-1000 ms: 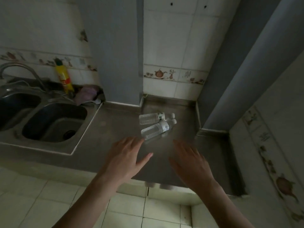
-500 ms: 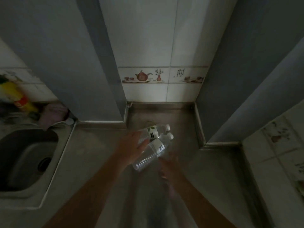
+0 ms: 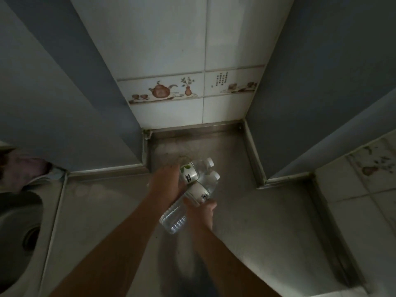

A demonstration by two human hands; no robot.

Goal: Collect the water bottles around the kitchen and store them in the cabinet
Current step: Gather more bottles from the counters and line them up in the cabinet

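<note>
Two clear plastic water bottles with white caps and white labels are in hand at this moment, so the collecting step is under way here, while the storing step is all still ahead: no cabinet interior shows, and whether other bottles wait elsewhere in the kitchen cannot be told from this view.

Largest in the scene, the grey stainless-steel countertop [image 3: 267, 221] runs from the near edge into a recess at the far wall, backed by white wall tiles with a painted teapot border [image 3: 162, 91]. At the far left edge sits the rim of a steel sink basin [image 3: 19, 221].

Next, the nearer clear water bottle [image 3: 186, 206] lies slanted, its base toward the near left and its cap toward the far right. The right hand [image 3: 201, 213] grasps it about mid-body from the right side, fingers curled round it just below the label. Whether it is lifted off the counter cannot be told.

Just beyond it and touching it, the farther clear water bottle with a green leaf on its label [image 3: 194, 172] points its cap to the far right. The left hand [image 3: 167, 181] covers its body from the left with fingers wrapping it; the body under the palm is hidden.
</note>
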